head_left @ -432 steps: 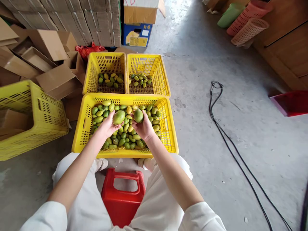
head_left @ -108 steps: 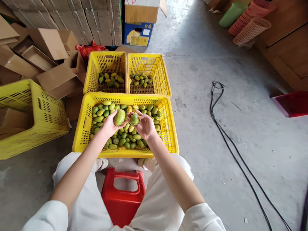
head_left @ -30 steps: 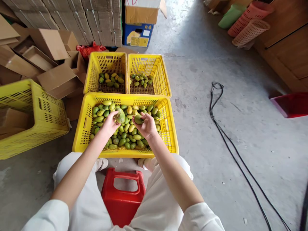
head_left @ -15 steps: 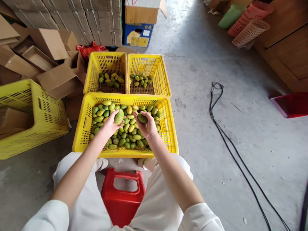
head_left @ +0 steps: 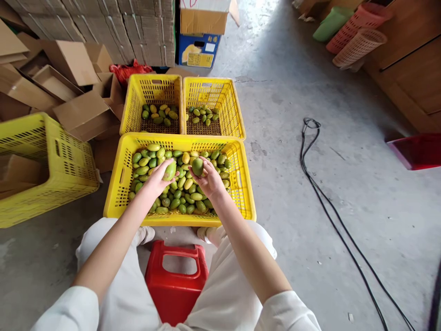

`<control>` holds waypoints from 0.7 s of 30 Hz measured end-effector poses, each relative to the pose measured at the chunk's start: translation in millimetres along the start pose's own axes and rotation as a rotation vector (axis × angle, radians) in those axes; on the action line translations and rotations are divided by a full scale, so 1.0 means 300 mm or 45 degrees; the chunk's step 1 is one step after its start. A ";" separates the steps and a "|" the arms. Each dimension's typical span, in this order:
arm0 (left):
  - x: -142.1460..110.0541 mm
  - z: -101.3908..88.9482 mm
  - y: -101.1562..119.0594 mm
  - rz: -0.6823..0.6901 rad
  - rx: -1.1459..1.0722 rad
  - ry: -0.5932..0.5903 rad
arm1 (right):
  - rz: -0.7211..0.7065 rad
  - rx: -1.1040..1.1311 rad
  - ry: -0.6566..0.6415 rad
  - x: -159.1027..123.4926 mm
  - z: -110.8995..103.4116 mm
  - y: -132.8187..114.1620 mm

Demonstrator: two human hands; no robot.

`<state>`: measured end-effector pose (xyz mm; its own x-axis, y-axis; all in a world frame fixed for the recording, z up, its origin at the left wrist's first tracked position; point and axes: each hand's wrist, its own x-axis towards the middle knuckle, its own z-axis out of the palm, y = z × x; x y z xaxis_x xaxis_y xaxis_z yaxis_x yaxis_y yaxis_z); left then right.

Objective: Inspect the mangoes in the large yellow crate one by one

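The left hand (head_left: pixel 155 179) holds one larger green fruit (head_left: pixel 170 172), with the fingers half bent around it, and the right hand (head_left: pixel 211 183) has hold of a darker green fruit (head_left: pixel 197 167), its fingers also partly bent. The two held fruits are near each other but apart, and both are over the middle of the near yellow crate (head_left: pixel 179 222). In this crate lies a wide pile of small fruits (head_left: pixel 179 195), green and yellow mixed. Just beyond it, side by side, stand the far left crate (head_left: pixel 153 87) and the far right crate (head_left: pixel 232 108), each with a few fruits on its bottom. A red stool (head_left: pixel 175 296) is at the near side, between the person's legs. On the right, a black cable (head_left: pixel 302 158) lies on the grey floor (head_left: pixel 275 184).
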<state>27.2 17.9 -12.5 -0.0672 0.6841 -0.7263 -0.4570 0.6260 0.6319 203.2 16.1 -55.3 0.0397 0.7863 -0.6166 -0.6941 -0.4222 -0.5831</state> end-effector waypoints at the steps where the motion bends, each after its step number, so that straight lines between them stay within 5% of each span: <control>1: -0.003 0.001 -0.001 0.015 0.021 -0.005 | 0.006 0.001 -0.007 -0.002 0.001 0.000; 15: 0.029 -0.020 -0.031 0.077 0.042 -0.099 | 0.167 -0.156 0.012 -0.005 0.007 -0.019; 21: 0.062 -0.026 -0.029 0.091 -0.091 0.012 | 0.179 -0.008 -0.014 -0.007 0.013 -0.031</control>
<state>22.9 22.2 -33.7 -0.1102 0.7220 -0.6831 -0.5126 0.5475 0.6614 206.9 20.2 -46.5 -0.0654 0.7242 -0.6865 -0.6880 -0.5310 -0.4947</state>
